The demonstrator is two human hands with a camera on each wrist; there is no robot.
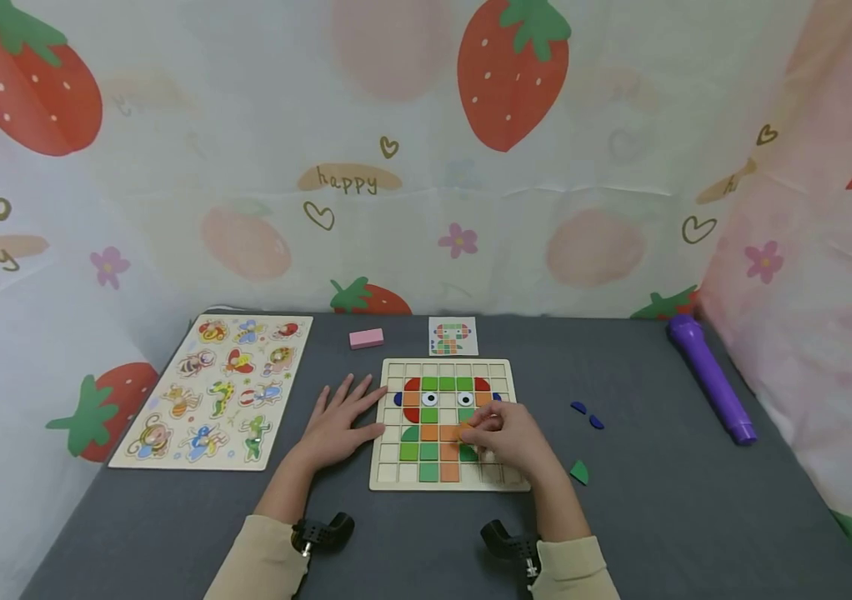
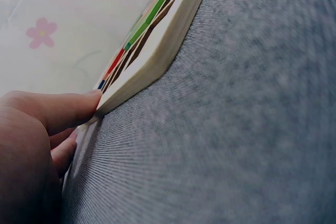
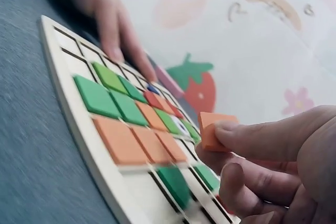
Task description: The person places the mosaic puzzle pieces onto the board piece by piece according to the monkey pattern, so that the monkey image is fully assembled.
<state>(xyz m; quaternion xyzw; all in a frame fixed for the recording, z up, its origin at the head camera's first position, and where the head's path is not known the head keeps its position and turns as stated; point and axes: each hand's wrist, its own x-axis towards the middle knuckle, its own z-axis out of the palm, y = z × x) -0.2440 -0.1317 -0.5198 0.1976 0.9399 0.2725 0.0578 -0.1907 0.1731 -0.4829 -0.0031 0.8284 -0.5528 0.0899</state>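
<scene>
A square wooden grid board [image 1: 388, 473] lies on the dark cloth, its cells partly filled with orange, green, red and blue tiles and two eye tiles. Over its right half, my right hand [image 1: 510, 437] pinches an orange square tile [image 3: 210, 132] between thumb and fingertips, held just above the board in the right wrist view. My left hand [image 1: 336, 427] lies spread at the board's left edge; thumb and index fingertips touch that edge. In the left wrist view, the left thumb [image 2: 73, 109] rests against the board's corner. The right hand hides some cells on the right.
A pattern card [image 1: 453, 336] lies behind the board, with a pink block [image 1: 366, 338] to its left. An insect picture board [image 1: 212, 392] is at the left. Right of the grid are small blue pieces [image 1: 596, 422], a green piece [image 1: 579, 472] and a purple microphone-shaped object [image 1: 711, 379].
</scene>
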